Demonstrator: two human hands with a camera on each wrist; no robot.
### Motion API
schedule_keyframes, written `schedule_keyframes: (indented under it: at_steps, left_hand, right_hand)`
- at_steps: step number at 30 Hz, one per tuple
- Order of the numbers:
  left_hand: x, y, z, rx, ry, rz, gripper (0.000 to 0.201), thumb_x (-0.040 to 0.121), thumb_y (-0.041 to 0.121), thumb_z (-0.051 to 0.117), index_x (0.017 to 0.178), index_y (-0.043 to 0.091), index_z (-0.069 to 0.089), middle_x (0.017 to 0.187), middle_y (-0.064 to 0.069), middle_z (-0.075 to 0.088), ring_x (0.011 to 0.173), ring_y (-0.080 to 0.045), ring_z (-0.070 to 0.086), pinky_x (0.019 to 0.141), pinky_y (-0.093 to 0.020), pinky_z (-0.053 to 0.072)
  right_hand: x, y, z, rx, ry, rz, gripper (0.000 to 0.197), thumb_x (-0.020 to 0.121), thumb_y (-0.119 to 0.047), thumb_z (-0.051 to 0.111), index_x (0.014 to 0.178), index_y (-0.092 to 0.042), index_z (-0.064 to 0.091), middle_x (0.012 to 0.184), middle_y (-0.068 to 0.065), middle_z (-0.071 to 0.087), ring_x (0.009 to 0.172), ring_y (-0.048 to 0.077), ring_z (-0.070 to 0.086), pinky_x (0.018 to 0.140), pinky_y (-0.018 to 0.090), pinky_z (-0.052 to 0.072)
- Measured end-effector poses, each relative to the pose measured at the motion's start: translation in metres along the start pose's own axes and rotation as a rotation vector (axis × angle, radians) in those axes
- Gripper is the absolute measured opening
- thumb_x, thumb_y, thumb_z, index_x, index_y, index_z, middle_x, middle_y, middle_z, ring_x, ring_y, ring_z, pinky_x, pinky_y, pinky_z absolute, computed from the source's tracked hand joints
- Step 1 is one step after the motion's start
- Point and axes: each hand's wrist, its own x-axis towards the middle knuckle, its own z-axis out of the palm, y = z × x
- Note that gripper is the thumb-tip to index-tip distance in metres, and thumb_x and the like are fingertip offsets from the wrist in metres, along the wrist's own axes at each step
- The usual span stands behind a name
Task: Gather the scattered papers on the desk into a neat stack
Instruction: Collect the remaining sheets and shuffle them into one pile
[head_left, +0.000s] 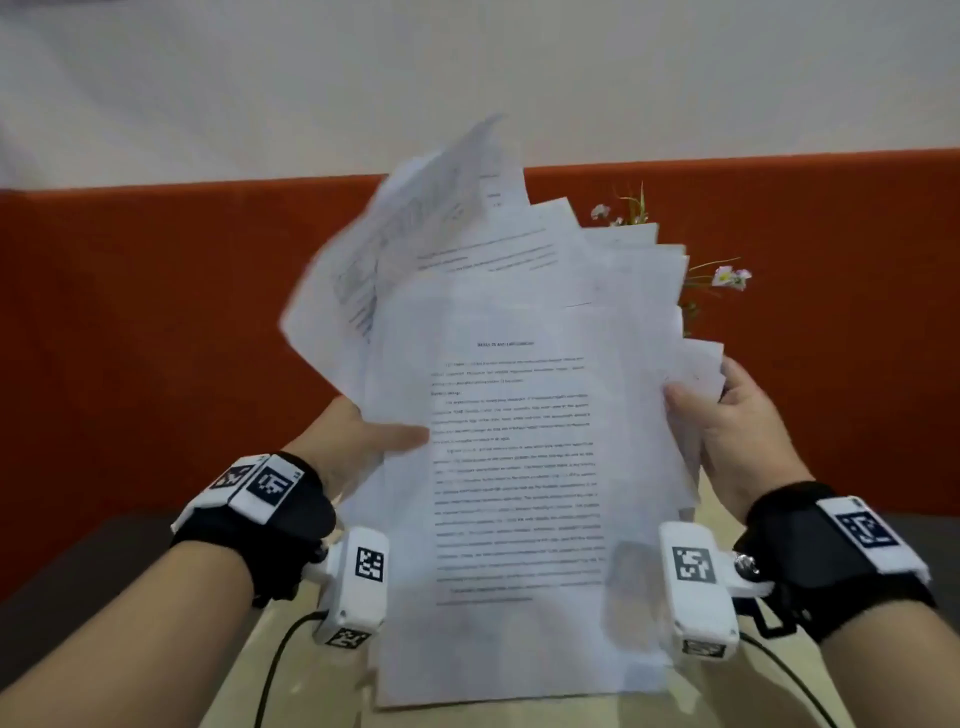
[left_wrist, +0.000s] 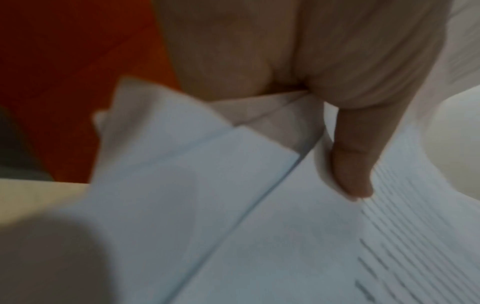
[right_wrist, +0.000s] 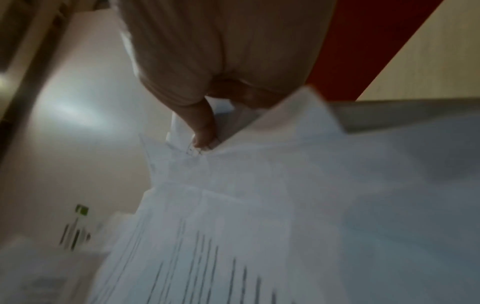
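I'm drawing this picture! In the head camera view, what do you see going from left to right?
Left hand → papers → flowers → right hand.

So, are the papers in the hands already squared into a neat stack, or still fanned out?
Still fanned out: the papers show staggered corners along their upper right edge, and one sheet sticks out at upper left.

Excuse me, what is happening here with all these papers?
A person is holding a bundle of printed papers upright over the desk, the left hand gripping its left edge and the right hand its right edge. The sheets are gathered but not yet neat: they fan out unevenly at the top. Some flowers show behind them.
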Motion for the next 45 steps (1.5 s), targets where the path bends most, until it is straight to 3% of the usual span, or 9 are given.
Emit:
schedule_keyframes:
  at_steps: [3, 8, 13, 18, 23, 32, 36, 40, 45]
  left_hand:
    - [0.001, 0.001, 0.001, -0.11, -0.07, 0.05, 0.052, 0.064, -0.005, 0.067, 0.113, 0.011, 0.065, 0.095, 0.0, 0.079, 0.087, -0.016, 0.076, 0.074, -0.028, 0.061]
    - [0.002, 0.008, 0.007, -0.058, 0.035, 0.073, 0.042, 0.069, -0.002, 0.074, 0.108, 0.013, 0.068, 0.099, -0.006, 0.078, 0.087, -0.02, 0.076, 0.086, -0.042, 0.056]
    - [-0.001, 0.017, 0.006, -0.174, 0.148, 0.064, 0.035, 0.083, -0.006, 0.063, 0.117, 0.001, 0.063, 0.116, -0.019, 0.07, 0.099, -0.03, 0.07, 0.088, -0.042, 0.054]
    - [0.0, 0.028, 0.015, -0.205, 0.156, 0.116, 0.034, 0.08, -0.004, 0.067, 0.112, 0.005, 0.067, 0.11, -0.015, 0.074, 0.092, -0.026, 0.074, 0.087, -0.044, 0.056]
    - [-0.003, 0.036, 0.022, -0.138, 0.244, 0.195, 0.045, 0.074, 0.01, 0.078, 0.117, 0.01, 0.063, 0.103, -0.005, 0.077, 0.091, -0.022, 0.075, 0.08, -0.038, 0.058]
    - [-0.002, 0.035, 0.023, -0.148, 0.319, 0.204, 0.062, 0.072, 0.026, 0.08, 0.125, 0.007, 0.056, 0.11, -0.008, 0.074, 0.094, -0.024, 0.074, 0.07, -0.031, 0.059]
    - [-0.004, 0.035, 0.015, -0.135, 0.301, 0.211, 0.068, 0.063, 0.027, 0.086, 0.122, 0.009, 0.059, 0.11, -0.006, 0.074, 0.094, -0.021, 0.074, 0.076, -0.034, 0.06]
    - [-0.009, 0.021, 0.012, -0.096, 0.277, 0.162, 0.033, 0.076, 0.01, 0.076, 0.109, 0.011, 0.068, 0.103, -0.007, 0.077, 0.091, -0.025, 0.075, 0.086, -0.045, 0.057]
    - [-0.014, 0.023, 0.02, -0.195, 0.19, 0.166, 0.022, 0.084, 0.009, 0.069, 0.106, 0.01, 0.068, 0.099, -0.008, 0.079, 0.088, -0.026, 0.076, 0.072, -0.036, 0.061]
  right_hand:
    - [0.0, -0.002, 0.006, -0.03, 0.006, -0.061, 0.037, 0.069, -0.031, 0.074, 0.104, -0.024, 0.064, 0.115, 0.009, 0.072, 0.098, 0.025, 0.07, 0.088, 0.044, 0.055]
    - [0.006, -0.013, 0.014, -0.051, 0.083, -0.14, 0.02, 0.094, -0.022, 0.058, 0.112, -0.027, 0.063, 0.108, 0.002, 0.071, 0.083, 0.017, 0.066, 0.064, 0.033, 0.055]
    - [-0.01, 0.016, 0.01, -0.095, -0.019, 0.052, 0.114, 0.048, -0.093, 0.05, 0.14, -0.025, 0.038, 0.111, -0.008, 0.055, 0.096, 0.016, 0.057, 0.072, 0.032, 0.047]
    - [-0.006, -0.005, 0.025, -0.146, -0.11, -0.048, 0.095, 0.06, -0.048, 0.081, 0.139, -0.018, 0.037, 0.117, -0.01, 0.061, 0.101, 0.004, 0.063, 0.095, 0.031, 0.05]
    - [-0.002, -0.022, 0.038, -0.089, 0.042, -0.234, 0.054, 0.078, -0.011, 0.077, 0.128, -0.011, 0.057, 0.113, -0.001, 0.072, 0.1, 0.012, 0.071, 0.08, 0.02, 0.056]
    - [0.0, -0.03, 0.043, -0.028, 0.013, -0.257, 0.023, 0.082, -0.006, 0.072, 0.1, -0.018, 0.067, 0.08, -0.014, 0.076, 0.074, -0.004, 0.072, 0.062, 0.012, 0.054]
    - [-0.006, -0.024, 0.038, -0.003, 0.024, -0.302, 0.037, 0.077, -0.017, 0.074, 0.113, -0.016, 0.066, 0.1, -0.008, 0.074, 0.09, 0.002, 0.072, 0.078, 0.017, 0.057]
    - [-0.015, -0.001, 0.031, 0.017, 0.05, -0.234, 0.045, 0.069, -0.04, 0.078, 0.107, -0.02, 0.067, 0.096, -0.004, 0.076, 0.095, 0.018, 0.072, 0.07, 0.023, 0.056]
    - [-0.014, 0.009, 0.032, -0.006, 0.024, -0.203, 0.016, 0.083, -0.015, 0.069, 0.095, -0.024, 0.064, 0.093, -0.006, 0.072, 0.073, -0.002, 0.071, 0.06, 0.014, 0.056]
